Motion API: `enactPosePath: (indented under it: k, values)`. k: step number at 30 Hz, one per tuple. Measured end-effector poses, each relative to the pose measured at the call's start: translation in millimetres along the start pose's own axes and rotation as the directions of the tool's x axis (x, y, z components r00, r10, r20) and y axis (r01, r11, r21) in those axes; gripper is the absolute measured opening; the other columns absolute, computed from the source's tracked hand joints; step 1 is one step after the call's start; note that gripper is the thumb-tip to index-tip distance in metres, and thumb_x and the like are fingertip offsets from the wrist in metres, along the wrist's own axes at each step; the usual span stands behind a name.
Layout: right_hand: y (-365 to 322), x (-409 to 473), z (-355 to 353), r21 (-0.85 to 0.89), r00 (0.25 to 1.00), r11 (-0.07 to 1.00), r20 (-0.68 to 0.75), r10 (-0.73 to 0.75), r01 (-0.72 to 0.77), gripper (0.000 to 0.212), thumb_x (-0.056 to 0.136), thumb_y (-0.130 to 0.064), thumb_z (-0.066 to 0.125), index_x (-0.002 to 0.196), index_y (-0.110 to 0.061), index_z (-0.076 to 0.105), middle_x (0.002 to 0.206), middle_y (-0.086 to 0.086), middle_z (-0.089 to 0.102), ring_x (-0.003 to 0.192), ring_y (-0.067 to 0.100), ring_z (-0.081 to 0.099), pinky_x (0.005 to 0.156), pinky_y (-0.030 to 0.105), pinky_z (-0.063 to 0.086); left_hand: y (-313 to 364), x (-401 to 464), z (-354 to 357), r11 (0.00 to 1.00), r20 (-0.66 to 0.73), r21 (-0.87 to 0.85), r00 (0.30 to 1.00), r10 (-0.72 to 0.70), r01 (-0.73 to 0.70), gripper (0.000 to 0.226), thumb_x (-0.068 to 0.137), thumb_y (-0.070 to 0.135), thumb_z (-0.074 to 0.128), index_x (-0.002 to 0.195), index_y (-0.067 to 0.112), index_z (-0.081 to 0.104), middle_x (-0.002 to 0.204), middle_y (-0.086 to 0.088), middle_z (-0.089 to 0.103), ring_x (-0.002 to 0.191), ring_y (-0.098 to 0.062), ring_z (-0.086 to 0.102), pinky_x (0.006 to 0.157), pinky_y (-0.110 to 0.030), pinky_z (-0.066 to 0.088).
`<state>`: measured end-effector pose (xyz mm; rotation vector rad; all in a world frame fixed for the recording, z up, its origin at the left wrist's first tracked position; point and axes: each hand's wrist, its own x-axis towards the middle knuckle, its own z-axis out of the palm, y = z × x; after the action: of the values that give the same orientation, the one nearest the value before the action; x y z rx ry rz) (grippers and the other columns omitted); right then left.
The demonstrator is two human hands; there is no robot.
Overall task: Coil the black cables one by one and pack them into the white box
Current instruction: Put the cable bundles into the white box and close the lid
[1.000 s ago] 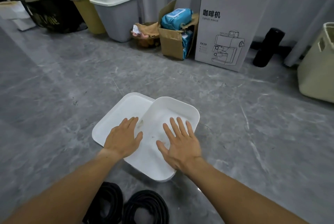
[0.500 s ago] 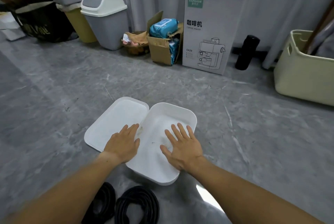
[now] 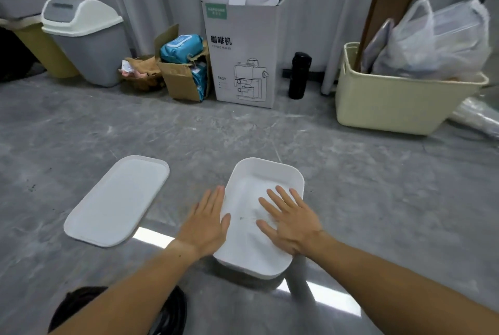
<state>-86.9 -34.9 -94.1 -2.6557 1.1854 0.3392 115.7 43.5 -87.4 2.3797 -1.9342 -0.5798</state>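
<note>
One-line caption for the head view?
Both open hands, left hand and right hand, at the empty white box, lid lying apart.

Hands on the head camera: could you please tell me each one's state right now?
Left hand: open, flat against the white box.
Right hand: open, over the box.

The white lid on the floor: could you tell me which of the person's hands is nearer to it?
Left. The left hand lies against the white box's left wall, on the side facing the white lid; the right hand lies over the box, farther away.
</note>
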Motion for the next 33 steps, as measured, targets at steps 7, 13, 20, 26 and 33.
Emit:
enactPosePath:
  k: [7,13,20,26,33]
  values:
    - [56.4,-55.6,-1.2,-0.011,1.000,1.000,-0.002,0.020,-0.020,0.097,0.073,-0.071,-0.016,0.160,-0.033,0.002,0.168,-0.007,-0.008,0.153,0.014,-0.017,0.120,0.035,-0.021,65.5,-11.1,22.1,0.987,0.066,-0.141,0.994,0.091,-0.081,0.066,0.107,0.044,0.020,0.157,0.017,-0.014,0.166,0.007,-0.015,0.152,-0.011,-0.015,0.123,-0.033,-0.004]
    - [89.3,-85.7,6.0,-0.033,0.998,0.998,0.013,0.056,-0.056,0.101,0.070,-0.074,-0.021,0.160,-0.035,0.001,0.168,-0.008,-0.008,0.153,0.012,-0.017,0.122,0.036,-0.019,102.4,-19.3,33.8,0.981,0.094,-0.143,0.985,0.142,-0.128,0.067,0.106,0.047,0.019,0.157,0.017,-0.014,0.165,0.006,-0.017,0.152,-0.011,-0.016,0.123,-0.034,-0.005]
    - [95.3,-96.5,4.6,-0.011,0.995,0.995,-0.033,0.098,-0.098,0.098,0.072,-0.074,-0.017,0.160,-0.035,0.000,0.168,-0.008,-0.008,0.153,0.012,-0.017,0.120,0.034,-0.022,113.9,-17.3,35.1,0.983,0.073,-0.102,0.984,0.161,-0.153,0.068,0.105,0.052,0.016,0.157,0.020,-0.014,0.165,0.008,-0.016,0.151,-0.012,-0.017,0.123,-0.035,-0.006]
    - [72.1,-77.0,-6.6,0.005,0.984,0.997,-0.159,0.081,-0.081,0.084,0.083,-0.071,-0.010,0.159,-0.037,-0.002,0.167,-0.009,-0.009,0.150,0.010,-0.022,0.117,0.032,-0.025,83.7,-13.6,21.1,0.989,-0.008,-0.091,0.993,0.116,-0.116,0.068,0.105,0.053,0.018,0.158,0.022,-0.009,0.166,0.007,-0.014,0.152,-0.013,-0.016,0.122,-0.035,-0.008]
    - [13.4,-28.1,-22.4,-0.008,0.971,0.999,-0.233,-0.047,0.046,0.079,0.084,-0.068,-0.013,0.155,-0.033,-0.014,0.159,-0.010,-0.023,0.145,0.009,-0.030,0.119,0.035,-0.021,-6.7,-15.8,1.1,0.993,-0.083,-0.070,0.991,-0.103,0.097,0.065,0.106,0.048,0.022,0.159,0.021,-0.004,0.167,0.007,-0.006,0.154,-0.020,-0.009,0.124,-0.039,-0.001]
